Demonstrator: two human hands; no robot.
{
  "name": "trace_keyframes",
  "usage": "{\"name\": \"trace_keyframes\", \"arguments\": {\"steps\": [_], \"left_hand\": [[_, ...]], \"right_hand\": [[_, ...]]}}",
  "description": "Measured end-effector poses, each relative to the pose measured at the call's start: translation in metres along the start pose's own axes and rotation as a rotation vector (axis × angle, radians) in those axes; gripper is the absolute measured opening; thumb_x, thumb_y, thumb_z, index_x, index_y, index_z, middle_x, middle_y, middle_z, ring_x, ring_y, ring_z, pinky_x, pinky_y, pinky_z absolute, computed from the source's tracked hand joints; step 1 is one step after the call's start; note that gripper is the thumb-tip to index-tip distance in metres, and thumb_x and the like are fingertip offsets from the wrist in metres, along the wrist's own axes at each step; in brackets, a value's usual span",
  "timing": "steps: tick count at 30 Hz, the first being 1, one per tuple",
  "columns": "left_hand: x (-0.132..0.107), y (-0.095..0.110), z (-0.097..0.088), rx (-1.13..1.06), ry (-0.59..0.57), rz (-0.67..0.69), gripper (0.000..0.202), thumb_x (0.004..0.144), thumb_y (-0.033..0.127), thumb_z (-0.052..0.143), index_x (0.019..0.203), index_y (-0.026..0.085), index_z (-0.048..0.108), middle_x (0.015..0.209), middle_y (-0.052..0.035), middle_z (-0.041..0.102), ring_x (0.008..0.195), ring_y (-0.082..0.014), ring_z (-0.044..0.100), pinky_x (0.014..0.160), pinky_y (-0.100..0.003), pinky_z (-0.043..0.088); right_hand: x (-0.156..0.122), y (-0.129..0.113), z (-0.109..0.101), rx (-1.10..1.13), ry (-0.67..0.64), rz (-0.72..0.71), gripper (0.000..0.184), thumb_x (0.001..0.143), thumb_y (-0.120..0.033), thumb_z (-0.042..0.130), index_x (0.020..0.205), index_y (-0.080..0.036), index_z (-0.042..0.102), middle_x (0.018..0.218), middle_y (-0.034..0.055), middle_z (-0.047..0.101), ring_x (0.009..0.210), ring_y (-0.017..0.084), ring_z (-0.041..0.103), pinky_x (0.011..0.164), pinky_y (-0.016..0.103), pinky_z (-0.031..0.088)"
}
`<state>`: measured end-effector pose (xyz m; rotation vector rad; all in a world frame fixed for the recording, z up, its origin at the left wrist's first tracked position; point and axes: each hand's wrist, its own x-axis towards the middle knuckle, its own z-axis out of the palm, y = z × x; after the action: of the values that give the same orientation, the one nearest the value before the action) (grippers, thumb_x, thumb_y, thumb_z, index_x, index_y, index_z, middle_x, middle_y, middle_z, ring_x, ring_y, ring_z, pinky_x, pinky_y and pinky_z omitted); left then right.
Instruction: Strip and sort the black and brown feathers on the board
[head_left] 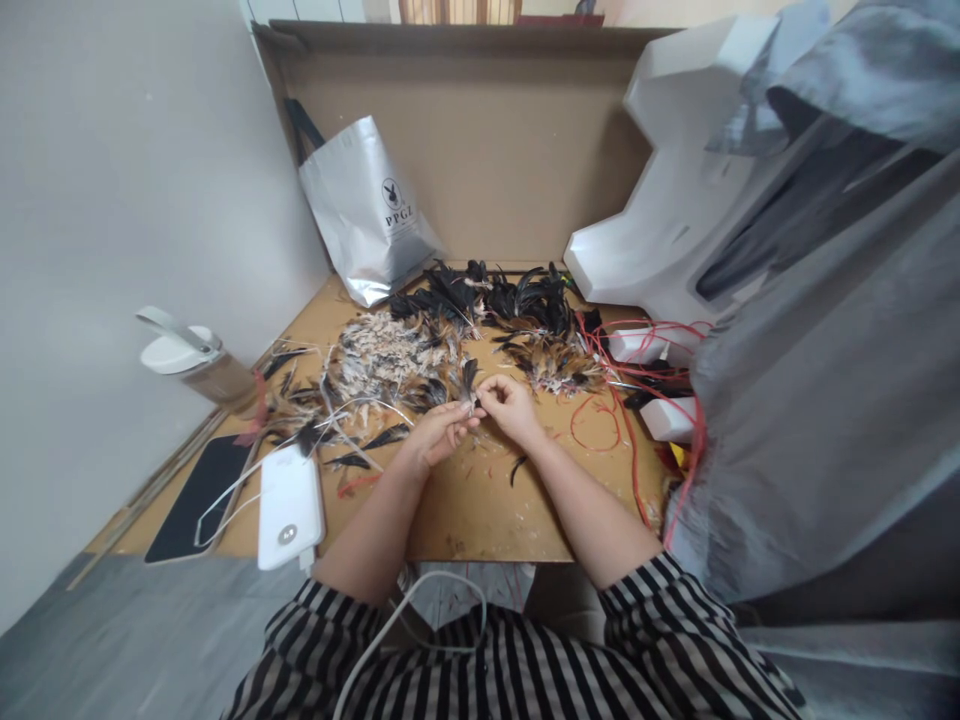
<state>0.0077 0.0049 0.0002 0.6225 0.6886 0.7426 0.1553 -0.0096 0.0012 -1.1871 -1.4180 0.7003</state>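
A small dark feather (468, 378) stands up from the fingertips of my left hand (441, 432), which pinches it near the base above the table. Against it, my right hand (511, 408) is closed in a pinch, thumb and forefinger meeting at the feather's lower end; the fingers cover the exact point of contact. Just beyond my left hand lies a broad heap of pale and brown feathers (390, 355). Behind both hands are bunches of long black feathers (525, 298), and a pile of brown feathers (555, 362) sits to the right.
On the left are a white power bank (291, 505) with cables, a dark-screened phone (199, 500) and a lidded bottle (199, 360). A silver bag (367, 215) leans at the back. Red cords (634, 440) tangle at the right beside grey cloth (832, 400).
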Motion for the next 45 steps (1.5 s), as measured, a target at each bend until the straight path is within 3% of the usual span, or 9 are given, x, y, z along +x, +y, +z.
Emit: {"name": "trace_keyframes", "arguments": {"steps": [8, 16, 22, 26, 29, 34, 40, 45], "left_hand": [[0.0, 0.002, -0.001, -0.1, 0.041, -0.084, 0.011, 0.081, 0.008, 0.051, 0.081, 0.007, 0.062, 0.066, -0.0054, 0.065, 0.048, -0.0037, 0.057, 0.041, -0.008, 0.043], [-0.002, 0.005, -0.004, -0.116, 0.025, -0.101, 0.009, 0.08, 0.008, 0.05, 0.082, 0.008, 0.06, 0.064, -0.0031, 0.062, 0.043, -0.0022, 0.052, 0.037, -0.008, 0.038], [-0.003, 0.004, 0.0, -0.051, 0.006, 0.009, 0.004, 0.072, 0.006, 0.06, 0.072, 0.009, 0.058, 0.062, -0.0012, 0.059, 0.045, -0.0001, 0.049, 0.039, -0.006, 0.035], [0.0, 0.002, 0.001, 0.096, 0.085, 0.231, 0.013, 0.065, 0.015, 0.069, 0.069, 0.01, 0.057, 0.062, -0.001, 0.061, 0.046, -0.0019, 0.05, 0.043, -0.01, 0.038], [0.002, 0.001, 0.002, 0.21, 0.161, 0.389, 0.02, 0.061, 0.022, 0.072, 0.072, 0.012, 0.057, 0.064, -0.0016, 0.064, 0.048, -0.0044, 0.052, 0.046, -0.014, 0.039], [0.002, 0.001, 0.004, 0.388, 0.178, 0.49, 0.022, 0.061, 0.027, 0.071, 0.072, 0.013, 0.059, 0.067, -0.004, 0.066, 0.05, -0.0071, 0.055, 0.049, -0.018, 0.042], [0.001, -0.002, 0.004, 0.358, 0.135, 0.43, 0.022, 0.061, 0.027, 0.072, 0.071, 0.012, 0.06, 0.066, -0.0043, 0.066, 0.05, -0.0081, 0.056, 0.048, -0.018, 0.043], [-0.003, 0.0, 0.006, 0.255, 0.115, 0.245, 0.023, 0.059, 0.024, 0.074, 0.075, 0.01, 0.063, 0.069, -0.0063, 0.067, 0.052, -0.0075, 0.058, 0.047, -0.016, 0.042]], "right_hand": [[-0.004, -0.012, -0.003, -0.318, 0.058, -0.317, 0.007, 0.076, -0.02, 0.051, 0.071, -0.019, 0.055, 0.068, 0.0012, 0.058, 0.064, 0.012, 0.052, 0.063, 0.024, 0.04], [-0.004, -0.013, -0.005, -0.311, 0.034, -0.396, 0.007, 0.078, -0.018, 0.048, 0.074, -0.019, 0.053, 0.077, 0.0029, 0.059, 0.073, 0.013, 0.053, 0.068, 0.025, 0.041], [-0.005, -0.014, -0.002, -0.216, 0.046, -0.303, 0.008, 0.078, -0.023, 0.05, 0.072, -0.019, 0.055, 0.077, 0.0032, 0.059, 0.073, 0.014, 0.054, 0.068, 0.026, 0.042], [-0.003, -0.015, 0.002, -0.008, 0.066, -0.051, 0.016, 0.076, -0.033, 0.054, 0.073, -0.018, 0.057, 0.073, 0.0023, 0.06, 0.062, 0.012, 0.053, 0.059, 0.024, 0.042], [-0.001, -0.012, 0.003, 0.237, -0.006, 0.19, 0.026, 0.071, -0.043, 0.058, 0.072, -0.017, 0.057, 0.066, 0.0005, 0.06, 0.049, 0.009, 0.048, 0.046, 0.021, 0.037], [0.0, -0.009, 0.004, 0.456, -0.154, 0.434, 0.034, 0.063, -0.048, 0.065, 0.065, -0.015, 0.057, 0.063, 0.0001, 0.06, 0.041, 0.005, 0.041, 0.037, 0.018, 0.026], [-0.001, -0.006, 0.008, 0.556, -0.049, 0.418, 0.03, 0.059, -0.042, 0.069, 0.062, -0.016, 0.054, 0.045, -0.0068, 0.046, 0.037, 0.004, 0.031, 0.038, 0.018, 0.021], [-0.001, -0.005, 0.01, 0.335, 0.026, 0.239, 0.029, 0.059, -0.042, 0.069, 0.059, -0.017, 0.056, 0.051, -0.0041, 0.051, 0.047, 0.007, 0.039, 0.045, 0.019, 0.031]]}}
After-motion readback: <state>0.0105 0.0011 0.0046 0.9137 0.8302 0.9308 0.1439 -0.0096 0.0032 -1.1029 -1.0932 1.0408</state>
